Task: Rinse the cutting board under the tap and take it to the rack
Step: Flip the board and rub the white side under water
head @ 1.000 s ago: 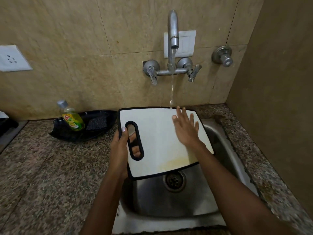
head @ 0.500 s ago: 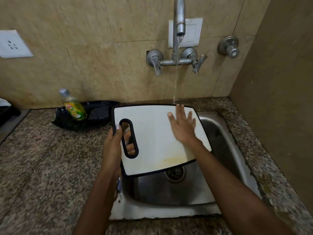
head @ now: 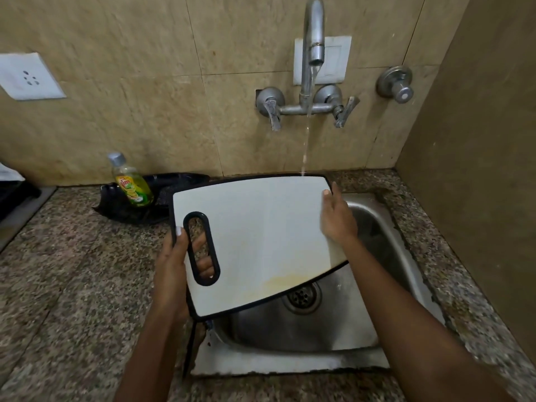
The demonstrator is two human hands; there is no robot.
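- Over the steel sink [head: 391,233], the white, black-rimmed plastic cutting board [head: 261,236] tilts beneath the thin stream from the metal wall tap [head: 313,39].
- Left hand [head: 174,265] is curled through the handle slot; right hand [head: 336,219] has slid from the board's face to clasp its right edge, so rinsing looks nearly done.

Board [head: 261,236] over sink [head: 290,364] (perhaps tilted)

My left hand [head: 177,265] is closed in a grip, thumb on top pointing away from me and fingers [head: 203,264] curled underneath, the bare forearm rising from the bottom edge. My right hand [head: 336,216] reaches forward from the lower right, fingers together and wrapped over an edge, thumb out of sight.
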